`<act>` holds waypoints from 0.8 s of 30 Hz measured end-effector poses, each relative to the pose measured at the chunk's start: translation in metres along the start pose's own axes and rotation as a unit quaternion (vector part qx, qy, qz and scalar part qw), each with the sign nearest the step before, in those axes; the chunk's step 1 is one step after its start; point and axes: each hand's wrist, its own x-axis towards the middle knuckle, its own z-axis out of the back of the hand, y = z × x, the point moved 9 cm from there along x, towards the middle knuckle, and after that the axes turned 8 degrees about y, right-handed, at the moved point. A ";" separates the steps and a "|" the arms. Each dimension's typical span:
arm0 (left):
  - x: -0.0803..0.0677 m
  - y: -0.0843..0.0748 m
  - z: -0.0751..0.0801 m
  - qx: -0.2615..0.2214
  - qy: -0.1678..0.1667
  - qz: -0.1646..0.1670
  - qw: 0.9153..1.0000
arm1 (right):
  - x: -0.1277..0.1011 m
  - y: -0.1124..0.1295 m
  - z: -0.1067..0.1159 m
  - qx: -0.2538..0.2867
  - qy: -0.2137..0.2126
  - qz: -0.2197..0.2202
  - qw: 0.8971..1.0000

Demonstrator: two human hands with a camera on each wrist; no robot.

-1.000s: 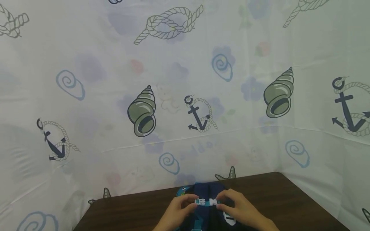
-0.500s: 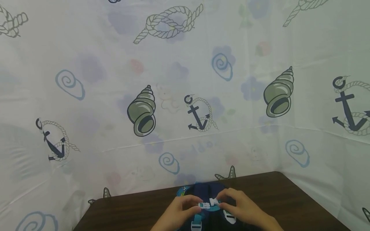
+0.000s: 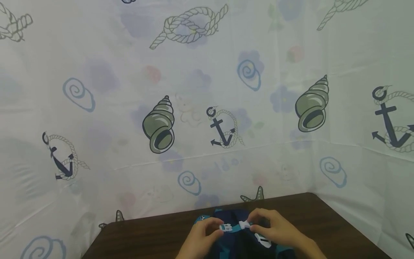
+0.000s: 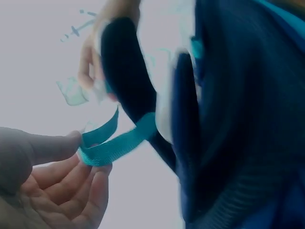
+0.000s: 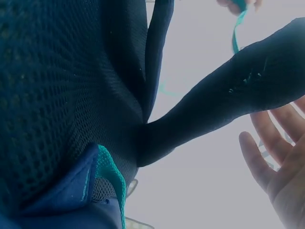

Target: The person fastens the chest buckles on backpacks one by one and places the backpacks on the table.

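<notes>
Navy backpack (image 3: 236, 241) lies on brown table (image 3: 145, 237), near edge. Left hand (image 3: 202, 239) pinches one white buckle half (image 3: 225, 227); right hand (image 3: 278, 232) pinches the other (image 3: 244, 225). Halves apart, teal strap (image 4: 114, 143) between.

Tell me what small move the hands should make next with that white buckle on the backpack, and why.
Probably bring the two hands together. The left hand pinches one white buckle half, the right hand the other half, with a gap of teal strap between them above the backpack, so they look unjoined.
</notes>
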 end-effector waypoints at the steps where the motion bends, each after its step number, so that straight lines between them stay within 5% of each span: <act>1: 0.001 0.004 0.002 0.006 -0.006 0.004 1.000 | 0.000 0.001 -0.001 0.002 0.001 0.003 1.000; 24: 0.005 0.007 -0.004 -0.046 0.012 -0.017 0.999 | 0.003 0.003 -0.012 0.025 0.009 -0.002 1.000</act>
